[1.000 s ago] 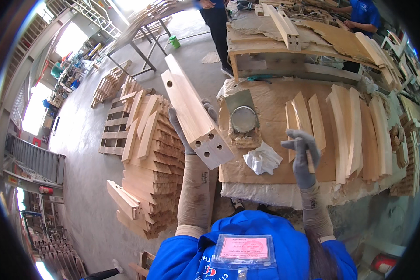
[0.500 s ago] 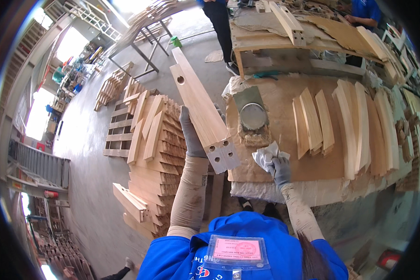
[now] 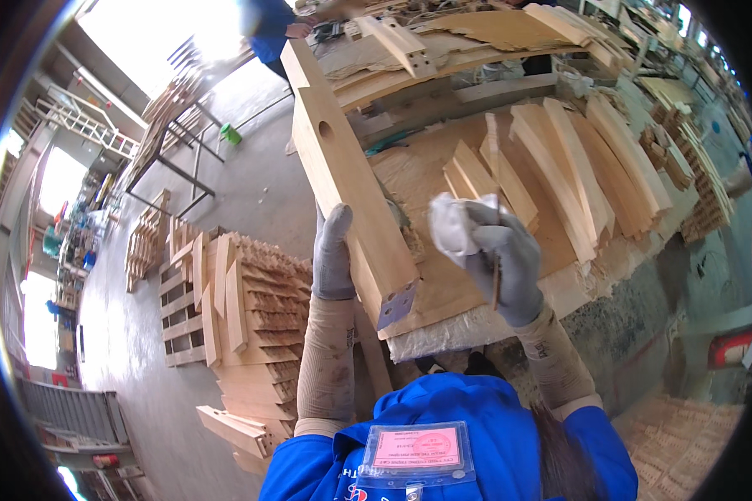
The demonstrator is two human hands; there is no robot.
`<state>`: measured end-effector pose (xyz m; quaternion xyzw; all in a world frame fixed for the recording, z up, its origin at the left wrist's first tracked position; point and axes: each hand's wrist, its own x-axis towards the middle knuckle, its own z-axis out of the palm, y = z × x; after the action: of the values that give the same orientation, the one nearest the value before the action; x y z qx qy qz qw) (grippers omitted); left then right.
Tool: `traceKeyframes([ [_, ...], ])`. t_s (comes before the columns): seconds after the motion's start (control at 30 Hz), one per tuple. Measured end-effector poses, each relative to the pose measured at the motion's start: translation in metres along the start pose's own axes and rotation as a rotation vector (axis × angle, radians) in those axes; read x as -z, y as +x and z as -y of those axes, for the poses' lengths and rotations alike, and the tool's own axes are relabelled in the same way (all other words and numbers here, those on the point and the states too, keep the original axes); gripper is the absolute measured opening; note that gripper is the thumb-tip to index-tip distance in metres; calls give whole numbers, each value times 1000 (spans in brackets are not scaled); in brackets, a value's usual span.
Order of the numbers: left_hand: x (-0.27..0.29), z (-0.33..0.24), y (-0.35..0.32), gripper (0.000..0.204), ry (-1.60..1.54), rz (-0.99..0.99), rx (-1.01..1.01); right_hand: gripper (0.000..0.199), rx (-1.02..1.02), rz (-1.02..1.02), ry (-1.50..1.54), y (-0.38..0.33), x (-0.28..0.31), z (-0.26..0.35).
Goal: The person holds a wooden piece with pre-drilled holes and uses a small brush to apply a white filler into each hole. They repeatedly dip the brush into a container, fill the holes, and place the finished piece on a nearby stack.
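Note:
My gloved left hand [image 3: 334,255] grips a long pale wooden beam [image 3: 347,179] from its left side, holding it up at a tilt. A round hole shows on the beam's upper face, and several small holes sit in its near end. My gloved right hand [image 3: 505,263] is closed on a crumpled white cloth [image 3: 453,225], raised to the right of the beam and apart from it. A thin brown stick [image 3: 497,271] also stands in the right hand's grip. The tin seen earlier on the table is hidden behind the beam.
On the padded worktable [image 3: 430,330] lie several curved wooden pieces [image 3: 560,179]. A stack of cut wood [image 3: 259,326] stands on the floor at left, beside a pallet [image 3: 180,321]. Another person [image 3: 269,33] is at the far bench. A green bucket [image 3: 230,134] stands beyond.
The view has turned rightward. My right hand has lifted the cloth and stick up from near the table's front edge. The beam has rolled slightly in my left hand, showing more of its side.

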<state>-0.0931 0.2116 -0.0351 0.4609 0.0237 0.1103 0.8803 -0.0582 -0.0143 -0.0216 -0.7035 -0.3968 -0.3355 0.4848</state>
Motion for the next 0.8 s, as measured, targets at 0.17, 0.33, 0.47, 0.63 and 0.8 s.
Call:
traceKeyframes([
  [0.17, -18, 12, 17, 70, 10, 73, -6, 22, 38, 205, 31, -4, 0, 15],
  [0.33, -20, 11, 25, 59, -87, 13, 69, 24, 51, 254, 129, -13, 13, 14],
  [0.47, -27, -4, 27, 54, -161, -51, 113, 21, 17, 165, 183, -33, 22, -2],
  [0.63, -24, -19, 29, 60, -280, 36, 60, 11, -87, 85, -122, -64, -3, -38],
  [0.8, -12, -24, 32, 61, -403, 34, 39, 12, -269, 365, -221, -96, -24, -60],
])
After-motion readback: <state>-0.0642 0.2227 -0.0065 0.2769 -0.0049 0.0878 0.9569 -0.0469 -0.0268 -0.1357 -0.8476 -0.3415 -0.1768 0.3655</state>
